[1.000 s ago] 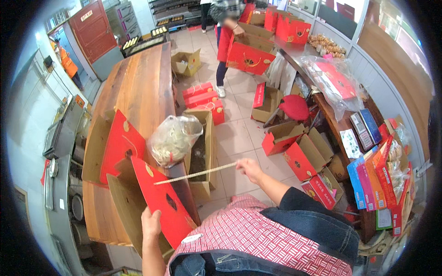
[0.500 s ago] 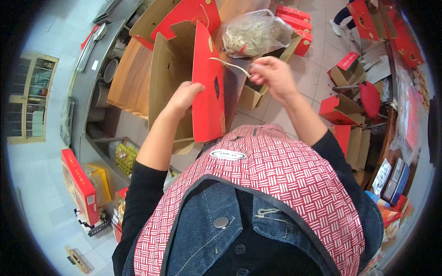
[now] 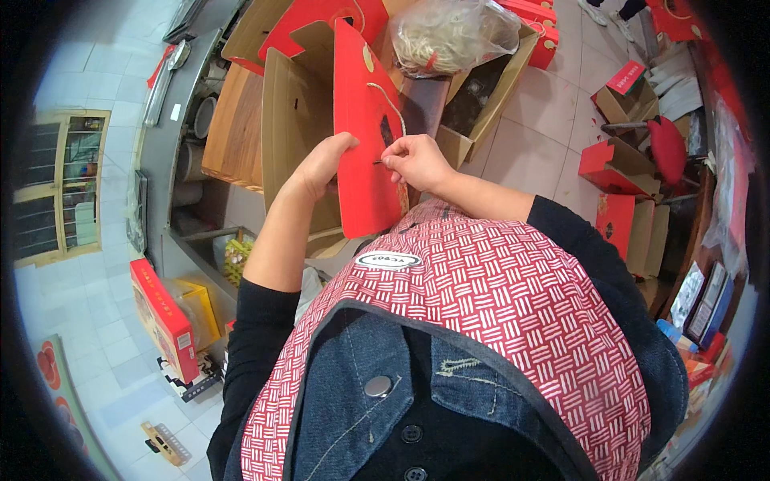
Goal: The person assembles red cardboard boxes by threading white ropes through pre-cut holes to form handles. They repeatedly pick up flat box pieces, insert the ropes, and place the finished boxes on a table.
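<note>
A tall open cardboard box (image 3: pixel 301 128), brown inside, stands before me with its red printed side panel (image 3: pixel 365 192) facing right. My left hand (image 3: pixel 323 166) grips this panel by its edge, the thumb over the red face. A pale rope handle (image 3: pixel 391 99) comes out of the panel's upper part and loops down toward my right hand (image 3: pixel 423 163). That hand is closed in a pinch against the panel, just below a dark printed mark. A small dark tip shows at its fingertips, seemingly the rope's end; most of it is hidden by the fingers.
A clear plastic bag of pale ropes (image 3: pixel 449 40) lies beyond, above another open cardboard box (image 3: pixel 489 88). A wooden tabletop (image 3: pixel 233 132) is at left. More red boxes (image 3: pixel 618 168) and a red-seated stool (image 3: pixel 666 151) stand on the right.
My right hand has moved left and down from the air to the red panel, bringing the rope's free end with it. The stretched rope now hangs in a loop. My left hand keeps its grip.
</note>
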The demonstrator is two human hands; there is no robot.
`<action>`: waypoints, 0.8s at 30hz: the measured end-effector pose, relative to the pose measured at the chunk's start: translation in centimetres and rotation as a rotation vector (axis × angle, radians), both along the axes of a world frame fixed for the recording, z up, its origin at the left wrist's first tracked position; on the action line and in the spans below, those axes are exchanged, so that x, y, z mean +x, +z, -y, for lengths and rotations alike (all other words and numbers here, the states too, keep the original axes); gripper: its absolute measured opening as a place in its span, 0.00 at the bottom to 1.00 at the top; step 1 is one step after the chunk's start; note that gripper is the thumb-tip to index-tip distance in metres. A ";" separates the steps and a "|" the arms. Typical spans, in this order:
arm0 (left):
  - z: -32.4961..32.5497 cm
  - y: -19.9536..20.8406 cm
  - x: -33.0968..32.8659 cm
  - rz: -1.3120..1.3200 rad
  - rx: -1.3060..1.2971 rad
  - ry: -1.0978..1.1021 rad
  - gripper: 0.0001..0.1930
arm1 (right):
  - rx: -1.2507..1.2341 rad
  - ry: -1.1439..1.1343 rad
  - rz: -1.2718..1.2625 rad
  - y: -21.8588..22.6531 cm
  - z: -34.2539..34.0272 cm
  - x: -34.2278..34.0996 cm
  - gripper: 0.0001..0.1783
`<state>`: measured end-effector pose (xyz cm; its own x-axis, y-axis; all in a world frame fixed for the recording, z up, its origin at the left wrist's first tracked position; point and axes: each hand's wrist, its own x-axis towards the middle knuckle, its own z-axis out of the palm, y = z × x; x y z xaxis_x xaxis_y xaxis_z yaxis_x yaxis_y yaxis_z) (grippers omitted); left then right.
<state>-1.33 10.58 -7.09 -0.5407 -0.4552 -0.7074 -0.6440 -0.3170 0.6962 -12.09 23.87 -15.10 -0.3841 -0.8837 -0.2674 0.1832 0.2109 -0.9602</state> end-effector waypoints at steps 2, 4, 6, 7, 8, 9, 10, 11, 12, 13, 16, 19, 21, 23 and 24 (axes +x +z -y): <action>0.2 -0.1 0.0 -0.002 0.010 0.004 0.15 | 0.001 -0.021 0.011 -0.2 0.2 0.0 0.06; 0.2 -0.3 0.1 -0.016 0.022 0.006 0.15 | 0.025 -0.026 0.021 -0.5 0.2 0.1 0.06; 0.2 -0.2 0.1 -0.028 0.023 0.010 0.15 | 0.025 -0.020 -0.015 -0.4 0.2 0.1 0.06; 0.1 -0.1 0.1 -0.033 0.017 0.013 0.15 | 0.012 -0.010 -0.056 -0.1 0.0 0.2 0.06; 0.0 0.0 0.0 -0.037 0.012 0.017 0.14 | 0.000 -0.001 -0.097 0.2 -0.1 0.4 0.06; 0.0 0.0 0.0 -0.041 0.013 0.022 0.14 | -0.024 -0.016 -0.102 0.3 -0.2 0.5 0.06; -0.1 0.0 0.0 -0.045 0.015 0.027 0.14 | -0.047 -0.030 -0.108 0.3 -0.3 0.8 0.06; -0.1 0.0 0.0 -0.049 0.016 0.032 0.14 | -0.071 -0.044 -0.114 0.4 -0.3 0.9 0.06; -0.3 0.1 -0.1 -0.042 -0.007 0.013 0.14 | -0.079 -0.044 -0.133 0.3 -0.4 1.1 0.06; -0.5 0.2 -0.2 -0.035 -0.030 -0.006 0.14 | -0.088 -0.044 -0.151 0.3 -0.5 1.2 0.06; 0.0 -0.6 0.2 -0.045 -0.035 -0.037 0.15 | -0.093 -0.044 -0.224 0.0 -0.6 1.5 0.06; 0.2 -0.6 0.1 -0.056 0.003 -0.003 0.14 | -0.064 -0.085 -0.234 0.2 -0.4 1.4 0.06; 0.0 -0.4 -0.1 -0.058 0.005 0.003 0.14 | -0.049 -0.099 -0.190 0.3 -0.3 1.5 0.06; -0.4 -0.3 -0.2 -0.061 -0.018 -0.025 0.15 | -0.047 -0.087 -0.119 0.3 -0.5 1.8 0.06; -0.6 -0.3 -0.2 -0.059 -0.028 -0.022 0.15 | -0.074 -0.089 -0.196 0.1 -0.5 1.9 0.06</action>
<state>-1.56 11.21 -7.38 -0.5909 -0.4617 -0.6615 -0.6085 -0.2832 0.7413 -10.18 24.36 -15.02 -0.5000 -0.8582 -0.1161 0.0065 0.1304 -0.9914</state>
